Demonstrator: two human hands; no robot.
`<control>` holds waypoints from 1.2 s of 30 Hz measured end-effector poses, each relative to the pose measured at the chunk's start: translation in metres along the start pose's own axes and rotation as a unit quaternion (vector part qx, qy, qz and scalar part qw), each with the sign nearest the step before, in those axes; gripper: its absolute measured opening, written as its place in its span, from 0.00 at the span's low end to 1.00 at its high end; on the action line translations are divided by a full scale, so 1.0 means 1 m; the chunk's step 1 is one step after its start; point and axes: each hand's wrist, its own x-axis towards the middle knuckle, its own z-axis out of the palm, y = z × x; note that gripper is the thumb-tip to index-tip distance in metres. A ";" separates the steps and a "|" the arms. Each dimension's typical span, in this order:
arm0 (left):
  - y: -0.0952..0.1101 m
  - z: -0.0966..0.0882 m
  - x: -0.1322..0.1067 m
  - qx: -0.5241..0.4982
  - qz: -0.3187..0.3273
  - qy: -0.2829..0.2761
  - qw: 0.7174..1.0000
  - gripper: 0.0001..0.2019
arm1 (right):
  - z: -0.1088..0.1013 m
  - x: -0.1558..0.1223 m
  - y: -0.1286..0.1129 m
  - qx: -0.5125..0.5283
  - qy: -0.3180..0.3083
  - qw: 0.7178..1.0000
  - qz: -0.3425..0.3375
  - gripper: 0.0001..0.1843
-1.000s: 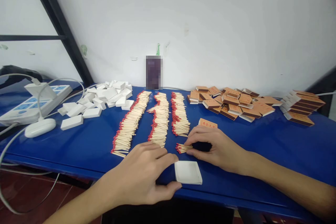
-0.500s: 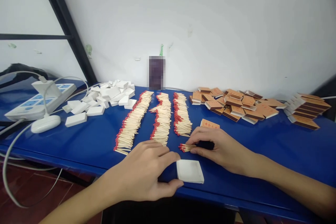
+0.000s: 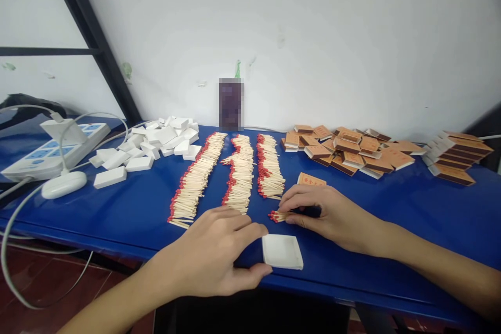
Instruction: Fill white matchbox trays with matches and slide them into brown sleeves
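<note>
Red Chinese characters stand on the orange face of the single matchbox sleeve (image 3: 312,179) just beyond the right hand (image 3: 329,213); the first ones read 安全火, and what follows is unclear. Similar red lettering marks sleeves in the orange pile (image 3: 348,147), too small to read.

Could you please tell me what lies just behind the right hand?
An orange matchbox cover lies just beyond the right hand; its far part shows, with red characters. The hand hides its near part.
</note>
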 end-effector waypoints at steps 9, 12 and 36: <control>0.000 -0.001 0.000 -0.003 0.008 0.004 1.000 0.15 | 0.003 0.000 0.006 -0.008 0.022 0.999 -0.046 0.10; 0.000 -0.001 0.000 -0.003 0.010 0.006 1.000 0.15 | 0.005 -0.001 0.008 -0.011 0.032 0.998 -0.051 0.10; 0.000 -0.001 -0.002 -0.005 0.016 0.006 1.000 0.15 | 0.006 -0.003 0.000 -0.075 0.024 0.997 -0.024 0.09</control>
